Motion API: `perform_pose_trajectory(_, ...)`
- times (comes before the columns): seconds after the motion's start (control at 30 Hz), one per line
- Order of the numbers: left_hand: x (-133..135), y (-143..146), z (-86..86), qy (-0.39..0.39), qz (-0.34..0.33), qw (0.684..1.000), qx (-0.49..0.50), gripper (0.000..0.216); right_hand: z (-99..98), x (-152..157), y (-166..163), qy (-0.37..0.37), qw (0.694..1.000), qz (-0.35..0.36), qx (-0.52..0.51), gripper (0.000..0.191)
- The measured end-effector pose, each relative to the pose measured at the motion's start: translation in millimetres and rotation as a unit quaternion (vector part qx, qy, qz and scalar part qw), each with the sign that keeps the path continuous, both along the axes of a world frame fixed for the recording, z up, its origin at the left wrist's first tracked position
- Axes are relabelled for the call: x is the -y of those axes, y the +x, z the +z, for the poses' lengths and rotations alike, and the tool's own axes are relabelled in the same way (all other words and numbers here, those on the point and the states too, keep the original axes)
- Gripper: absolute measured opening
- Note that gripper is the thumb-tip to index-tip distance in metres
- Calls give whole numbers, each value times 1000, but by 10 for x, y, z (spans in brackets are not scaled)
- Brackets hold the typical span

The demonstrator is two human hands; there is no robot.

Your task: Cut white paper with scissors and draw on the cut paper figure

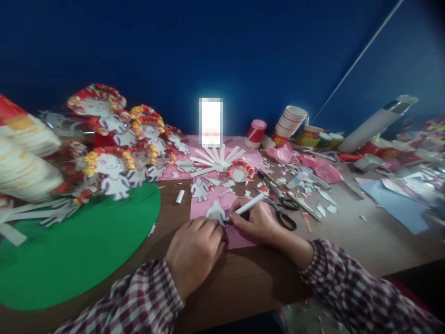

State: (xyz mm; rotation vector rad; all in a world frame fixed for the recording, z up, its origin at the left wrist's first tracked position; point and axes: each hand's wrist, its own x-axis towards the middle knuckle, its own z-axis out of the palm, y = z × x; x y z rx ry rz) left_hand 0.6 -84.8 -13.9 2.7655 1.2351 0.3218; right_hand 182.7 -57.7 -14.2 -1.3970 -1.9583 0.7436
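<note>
My right hand (255, 220) is closed around a white marker pen (250, 203), its tip low at the edge of a small white paper doll cut-out (216, 211). That cut-out lies on a pink sheet of paper (243, 239) marked with dark strokes. Curled fingers of my left hand (196, 250) press on the cut-out's lower edge and hide part of it. Another outlined paper doll (200, 189) rests on the sheet's upper left. A white pen cap (180, 196) lies on the table to the left.
Finished paper dolls (113, 171) with red and yellow hair crowd the left, by a green sheet (104, 241). Black-handled scissors (287, 218) lie right of my right hand among paper scraps. Stacked paper cups (290, 123) stand at the back. White strips (220, 160) fan out behind.
</note>
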Motion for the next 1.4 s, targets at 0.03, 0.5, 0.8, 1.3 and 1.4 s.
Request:
perform_pose_trajectory(0.03, 1, 0, 1, 1, -1, 1000, 1, 18, -6, -1, -1, -1, 1000, -1, 0, 6)
perform_pose_trajectory(0.5, -9, 1, -16, 0, -5, 1000, 0, 20, -38, -14, 10, -4, 1000, 18, 13, 8)
perform_pose_trajectory(0.8, -13, 4, -15, 15, -6, 1000, 1, 19, -31, -15, 5, -12, 1000, 11, 7, 8)
perform_pose_trajectory(1.3, -10, 2, -16, 16, -5, 1000, -2, 19, -51, -10, 24, -38, 999, 29, -12, 9)
perform_pose_trajectory(1.4, -10, 1, -18, 19, -7, 1000, -1, 18, -54, -10, 28, -36, 999, 25, -7, 7)
